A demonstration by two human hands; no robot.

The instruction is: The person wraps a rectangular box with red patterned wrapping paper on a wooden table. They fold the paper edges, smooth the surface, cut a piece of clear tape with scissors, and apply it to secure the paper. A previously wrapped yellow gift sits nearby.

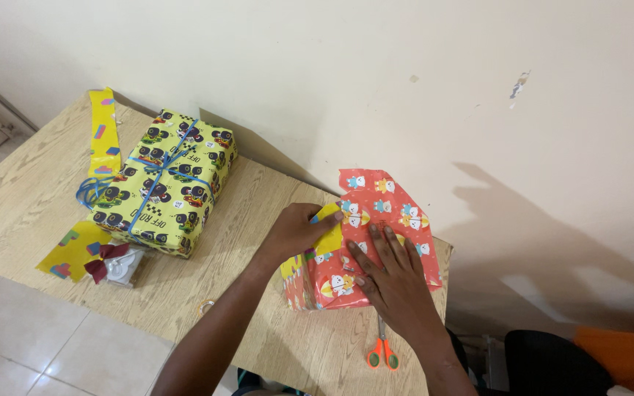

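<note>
A box partly wrapped in red cartoon-print paper [383, 209] lies on the wooden table [31, 198] near its right edge. Yellow paper [329, 238] shows under the red sheet at the box's left side. My left hand [299, 231] grips the left end of the box, thumb on the yellow paper. My right hand [390, 271] lies flat on top of the red paper, fingers spread, pressing it down.
A finished yellow gift box [166, 180] tied with blue ribbon stands at the table's left. Yellow paper strips [102, 132], a scrap with a dark red bow [100, 260] and a tape roll [125, 268] lie beside it. Orange-handled scissors [382, 353] sit near the front edge.
</note>
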